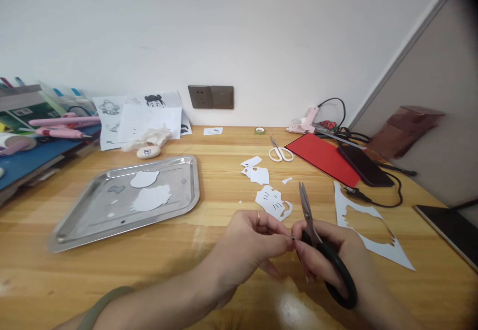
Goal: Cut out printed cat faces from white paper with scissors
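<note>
My right hand (328, 250) is closed around black-handled scissors (310, 220), whose blades point up and away from me. My left hand (257, 243), with a ring on one finger, pinches a tiny dark piece (294, 239) between thumb and forefinger. The right thumb and fingertip meet it there too; most of the piece is hidden. Just beyond the hands lies a cut white paper scrap (274, 201) with black lines. Farther back are more paper offcuts (257, 173). To the left, a metal tray (194, 180) holds white paper cutouts (151, 198) and several small pieces.
White-handled scissors (281, 153) and a tape roll (260, 131) lie toward the wall. At right are a red sheet (321, 156), a phone (366, 165), a pink glue gun (306, 121), cables and a paper offcut (392, 255). Printed sheets (149, 121) stand back left.
</note>
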Demonstrator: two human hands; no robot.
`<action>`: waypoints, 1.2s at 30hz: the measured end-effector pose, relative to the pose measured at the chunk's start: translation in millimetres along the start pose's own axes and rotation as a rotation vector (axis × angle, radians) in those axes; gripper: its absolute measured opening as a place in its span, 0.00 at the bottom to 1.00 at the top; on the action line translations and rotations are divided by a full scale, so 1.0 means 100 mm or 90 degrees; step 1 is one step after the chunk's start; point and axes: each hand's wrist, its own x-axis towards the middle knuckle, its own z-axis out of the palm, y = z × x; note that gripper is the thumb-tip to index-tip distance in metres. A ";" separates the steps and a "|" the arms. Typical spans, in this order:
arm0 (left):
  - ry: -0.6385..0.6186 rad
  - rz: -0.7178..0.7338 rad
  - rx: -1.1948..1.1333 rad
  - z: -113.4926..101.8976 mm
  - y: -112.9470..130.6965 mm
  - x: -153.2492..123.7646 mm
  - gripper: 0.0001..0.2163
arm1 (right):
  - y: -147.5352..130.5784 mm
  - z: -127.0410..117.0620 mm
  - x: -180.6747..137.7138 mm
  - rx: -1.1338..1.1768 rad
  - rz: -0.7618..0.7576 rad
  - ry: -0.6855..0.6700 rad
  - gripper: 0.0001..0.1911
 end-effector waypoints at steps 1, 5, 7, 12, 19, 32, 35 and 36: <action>-0.001 0.002 -0.002 0.00 0.00 0.00 0.05 | 0.01 0.00 0.00 -0.004 0.002 0.000 0.08; -0.001 0.003 -0.005 0.00 0.00 -0.01 0.04 | 0.08 -0.02 0.00 -0.014 -0.021 0.003 0.06; 0.003 -0.002 0.003 0.00 0.00 -0.02 0.04 | 0.11 -0.03 0.00 -0.017 -0.034 -0.003 0.05; 0.005 -0.006 0.016 0.00 0.00 -0.02 0.04 | 0.13 -0.04 0.00 -0.020 -0.044 -0.006 0.05; 0.010 -0.009 -0.003 0.00 0.00 -0.02 0.05 | 0.12 -0.04 -0.01 -0.028 -0.038 -0.017 0.07; 0.015 -0.010 -0.005 0.01 -0.01 -0.02 0.05 | 0.10 -0.03 -0.02 -0.003 -0.019 -0.007 0.07; 0.012 -0.008 -0.011 0.01 -0.01 -0.01 0.04 | 0.12 -0.02 -0.02 0.008 -0.021 -0.010 0.06; 0.010 -0.003 -0.012 0.01 0.00 -0.02 0.05 | 0.12 -0.02 -0.02 0.013 -0.025 -0.013 0.06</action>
